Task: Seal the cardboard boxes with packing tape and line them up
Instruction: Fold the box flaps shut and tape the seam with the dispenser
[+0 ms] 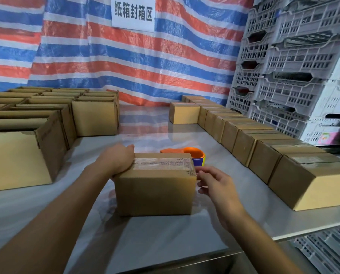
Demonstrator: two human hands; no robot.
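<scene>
Left hand (pixel 115 162): lies on the top left edge of the box (pixel 155 186), fingers seemingly bent over its end.
Right hand (pixel 212 181): fingers loosely apart, holding nothing, tips at the box's right end; contact blurred.
Box: near table (pixel 165 244) centre, long axis left-right, tape strip (pixel 161 163) along the top.
Tape dispenser (pixel 194 155): just behind.
Open boxes (pixel 26 123) left, sealed row (pixel 264 143) right; bare lane between.
</scene>
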